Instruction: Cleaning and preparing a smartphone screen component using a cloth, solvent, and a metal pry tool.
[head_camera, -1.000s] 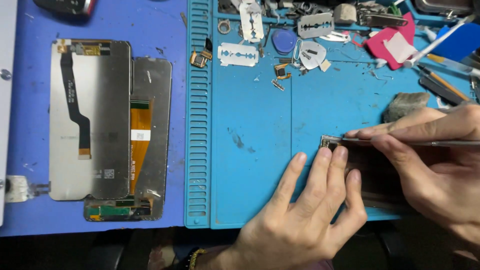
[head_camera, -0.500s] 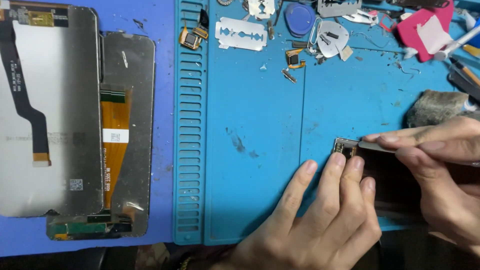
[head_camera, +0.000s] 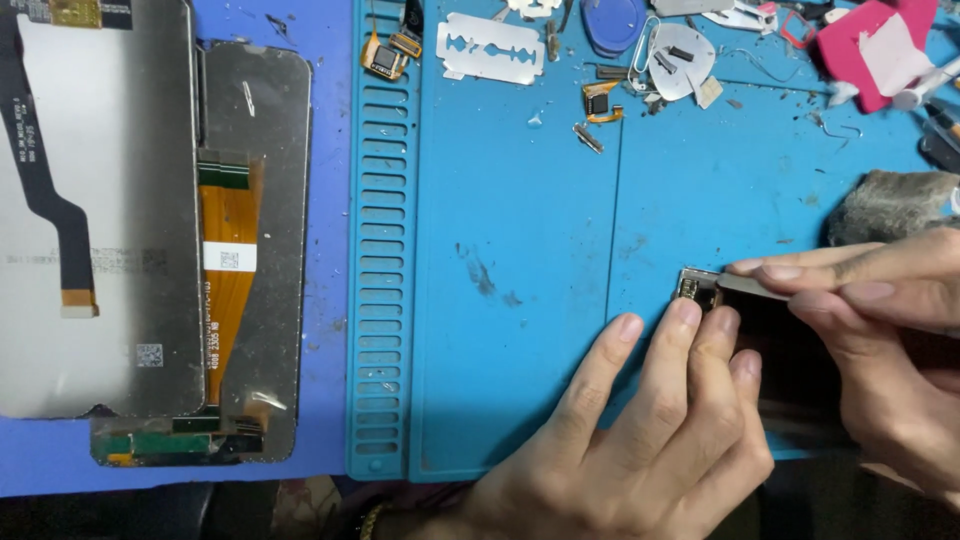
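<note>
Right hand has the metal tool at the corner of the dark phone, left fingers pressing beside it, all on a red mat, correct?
Not quite: the mat is blue, not red, as the head view shows. The rest holds: the right hand has the metal tool at the corner of the dark phone, the left hand pressing beside it.

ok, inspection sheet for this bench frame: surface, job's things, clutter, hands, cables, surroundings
Surface: blue silicone repair mat, scuffed, on a blue tabletop.
Job's things: dark phone body with a metal corner part; thin metal tool laid on it.
Clutter: razor blade, white pick, pink holder, small parts.
Hands: left hand presses beside the corner; right hand pinches the tool.
Cables: orange flex ribbon on the dark screen panel; black flex on the grey one.
Surroundings: nothing seen.
</note>
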